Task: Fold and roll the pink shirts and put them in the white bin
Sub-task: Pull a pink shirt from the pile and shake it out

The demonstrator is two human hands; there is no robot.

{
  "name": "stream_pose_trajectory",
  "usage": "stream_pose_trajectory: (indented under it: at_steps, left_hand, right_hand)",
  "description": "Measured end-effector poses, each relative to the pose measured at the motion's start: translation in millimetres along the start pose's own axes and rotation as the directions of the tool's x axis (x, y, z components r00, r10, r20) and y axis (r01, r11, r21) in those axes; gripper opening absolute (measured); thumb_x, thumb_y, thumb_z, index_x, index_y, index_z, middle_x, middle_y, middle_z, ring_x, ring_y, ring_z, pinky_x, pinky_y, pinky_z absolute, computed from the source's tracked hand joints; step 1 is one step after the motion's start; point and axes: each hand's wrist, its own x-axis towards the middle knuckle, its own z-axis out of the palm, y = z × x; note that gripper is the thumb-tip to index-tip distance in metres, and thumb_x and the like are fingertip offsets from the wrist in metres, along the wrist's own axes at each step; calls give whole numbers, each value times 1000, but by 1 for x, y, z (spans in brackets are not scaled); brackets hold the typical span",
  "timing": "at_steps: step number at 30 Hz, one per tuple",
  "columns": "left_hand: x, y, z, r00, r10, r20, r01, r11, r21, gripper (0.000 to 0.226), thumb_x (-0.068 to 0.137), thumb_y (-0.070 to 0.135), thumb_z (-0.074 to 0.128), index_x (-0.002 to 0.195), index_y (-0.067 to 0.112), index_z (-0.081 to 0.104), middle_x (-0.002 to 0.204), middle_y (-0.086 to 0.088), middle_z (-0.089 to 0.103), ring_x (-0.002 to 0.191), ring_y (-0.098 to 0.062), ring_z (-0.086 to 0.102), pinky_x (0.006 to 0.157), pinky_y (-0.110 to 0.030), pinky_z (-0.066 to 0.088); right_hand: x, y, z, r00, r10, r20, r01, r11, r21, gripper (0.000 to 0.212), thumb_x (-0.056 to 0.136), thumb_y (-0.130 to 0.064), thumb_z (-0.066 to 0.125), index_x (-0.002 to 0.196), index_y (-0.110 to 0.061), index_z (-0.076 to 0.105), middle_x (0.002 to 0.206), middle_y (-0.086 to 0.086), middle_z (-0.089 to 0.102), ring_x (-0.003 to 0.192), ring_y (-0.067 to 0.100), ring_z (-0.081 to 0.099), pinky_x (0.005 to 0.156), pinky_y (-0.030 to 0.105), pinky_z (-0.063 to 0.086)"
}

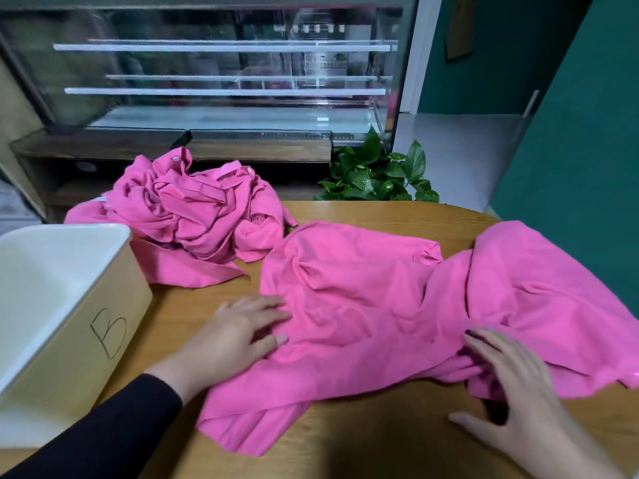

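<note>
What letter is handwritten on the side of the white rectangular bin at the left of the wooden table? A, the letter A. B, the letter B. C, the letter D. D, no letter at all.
B: a hand-drawn capital B shows on the beige outer side of the white rectangular bin, which faces the left hand.
</note>
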Motion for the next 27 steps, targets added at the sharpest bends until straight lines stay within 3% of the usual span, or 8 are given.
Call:
stream_pose_trajectory:
  at_steps: [4, 7, 11, 16, 18, 20, 23, 27]
  left_hand:
    - [-14, 4, 36, 998, -40, 43, 38, 998, 49, 81, 85, 84, 10, 148, 43, 40, 159, 23, 21, 147, 3, 10, 124, -43, 11]
    - [-18, 16, 44, 999, -46, -17, 45, 997, -59, 75, 87, 82, 15, 147, 45, 41, 159, 25, 25, 148, 5, 12, 125, -35, 6]
    - [-31, 14, 43, 994, -60, -96, 35, 969, -246, 65, 88, 78, 37, 143, 46, 45, 152, 23, 39, 143, 9, 24, 123, -33, 17]
    - [-41, 14, 40, 985, -55, -162, -1, 944, -329, 35, 95, 28, 53, 127, 43, 51, 145, 29, 45, 137, 8, 37, 116, -34, 31]
    - [-40, 18, 45, 993, 66, -95, -82, 982, -169, 48, 94, 28, 49, 139, 45, 44, 150, 27, 40, 143, 9, 26, 121, -34, 20]
    - [-36, 25, 46, 992, 124, 5, -123, 991, -60, 58, 94, 52, 45, 150, 46, 30, 156, 25, 32, 147, 8, 16, 124, -35, 8]
    - [-29, 39, 50, 996, 92, 9, -92, 996, -16, 64, 90, 64, 43, 151, 47, 30, 156, 18, 32, 147, 1, 19, 125, -41, 8]
    - [-8, 56, 45, 984, 66, -165, -117, 941, -319, 27, 97, 34, 51, 116, 28, 70, 128, 9, 59, 121, -6, 52, 111, -39, 38]
  right_hand:
    - [24, -46, 3, 999, -26, 43, 26, 1000, -3, 96, 70, -75, 61, 152, -46, 22, 153, -27, 26, 146, -3, 17, 119, 35, 10]
    - [39, -66, 23, 982, -75, 173, 91, 992, -92, 85, 76, -67, 66, 149, -44, 29, 144, -26, 42, 140, 0, 35, 121, 42, 9]
    - [38, -60, 42, 994, -76, 84, 91, 975, -202, 44, 68, -24, 88, 106, -31, 66, 92, -8, 68, 88, 22, 68, 87, 43, 41]
    - [29, -36, 19, 966, 249, -70, -258, 942, -215, 24, 77, -11, 78, 80, -21, 57, 66, 9, 67, 61, 34, 67, 55, 43, 52]
    - [26, -36, 16, 967, 253, -14, -250, 944, -214, 25, 81, -21, 75, 101, -24, 60, 89, 7, 72, 80, 31, 70, 66, 45, 55]
    - [23, -44, 17, 977, 165, 136, -136, 971, -197, 58, 77, -34, 74, 130, -33, 51, 126, -3, 60, 115, 22, 58, 90, 47, 49]
    - [21, -67, 16, 971, -47, 234, 96, 975, -202, 80, 61, -47, 66, 138, -41, 44, 137, -11, 47, 129, 12, 42, 109, 46, 30]
    - [27, -86, 25, 987, -95, 129, 112, 985, -133, 30, 74, -35, 60, 105, -35, 60, 109, -10, 65, 103, 19, 65, 94, 43, 41]
